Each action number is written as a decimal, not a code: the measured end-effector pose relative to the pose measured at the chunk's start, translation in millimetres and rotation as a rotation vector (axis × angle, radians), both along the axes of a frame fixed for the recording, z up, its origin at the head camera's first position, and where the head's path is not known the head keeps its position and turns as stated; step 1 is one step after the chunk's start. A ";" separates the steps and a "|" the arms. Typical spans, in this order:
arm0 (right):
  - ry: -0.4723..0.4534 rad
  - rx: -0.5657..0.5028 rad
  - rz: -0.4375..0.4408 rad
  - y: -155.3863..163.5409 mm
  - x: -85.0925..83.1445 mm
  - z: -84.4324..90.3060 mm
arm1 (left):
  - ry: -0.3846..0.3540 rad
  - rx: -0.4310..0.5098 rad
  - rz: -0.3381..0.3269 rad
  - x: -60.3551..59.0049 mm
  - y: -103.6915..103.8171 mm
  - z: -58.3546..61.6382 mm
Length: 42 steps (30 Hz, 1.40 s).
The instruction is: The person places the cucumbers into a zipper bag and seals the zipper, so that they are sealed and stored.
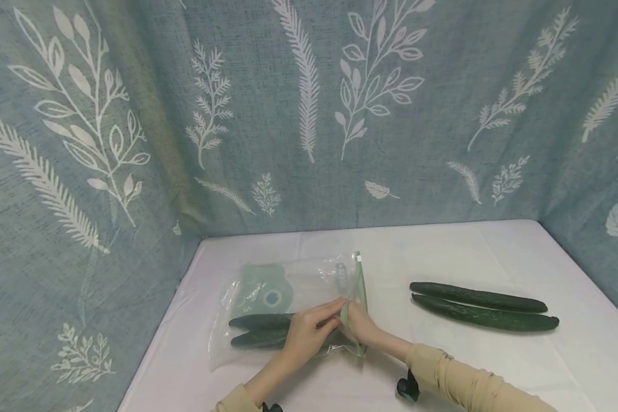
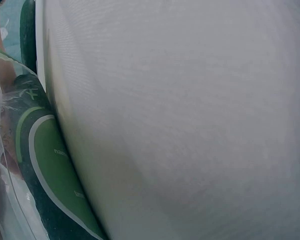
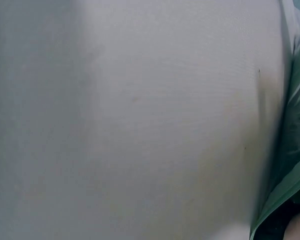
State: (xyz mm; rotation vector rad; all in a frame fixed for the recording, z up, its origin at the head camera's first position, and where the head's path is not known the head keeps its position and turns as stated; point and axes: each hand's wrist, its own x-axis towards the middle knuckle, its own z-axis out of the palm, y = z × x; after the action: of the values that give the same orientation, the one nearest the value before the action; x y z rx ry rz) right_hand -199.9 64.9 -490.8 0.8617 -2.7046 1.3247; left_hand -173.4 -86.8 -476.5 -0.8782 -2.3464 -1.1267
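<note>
A clear zip bag (image 1: pixel 309 269) with green printing lies on the table, its green-edged mouth facing right. Two dark green cucumbers (image 1: pixel 260 339) lie side by side inside it, partly covered by the hands. My left hand (image 1: pixel 306 332) grips the bag from outside, over the cucumbers, thumb and fingers pointing right. At the mouth, my right hand (image 1: pixel 361 325) reaches inside, next to the left fingertips; its fingers are mostly hidden, and I cannot tell whether they grip a cucumber. In the left wrist view, bag plastic (image 2: pixel 15 195) lies close against a cucumber (image 2: pixel 55 220).
Two more cucumbers (image 1: pixel 484 309) lie together on the white table cover (image 1: pixel 391 252), right of the bag. A blue-green curtain (image 1: pixel 268 114) with white leaf prints hangs behind the table and along both sides.
</note>
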 end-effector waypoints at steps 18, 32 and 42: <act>-0.148 0.034 0.128 8.4 -11.7 5.1 | -0.026 -0.003 -0.009 -2.6 0.0 -3.6; -0.184 0.030 0.089 8.9 -9.8 3.7 | -0.039 -0.020 0.020 -2.5 2.3 -3.8; -0.207 0.005 0.100 12.7 -12.5 -0.1 | -0.069 -0.018 0.022 -2.6 2.2 -2.1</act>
State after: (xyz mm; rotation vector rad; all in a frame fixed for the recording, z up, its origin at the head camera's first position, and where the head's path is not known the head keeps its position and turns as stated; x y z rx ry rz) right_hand -212.4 77.7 -490.9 0.9199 -2.8526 1.5066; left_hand -176.0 -84.6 -478.5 -0.8301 -2.4188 -1.1461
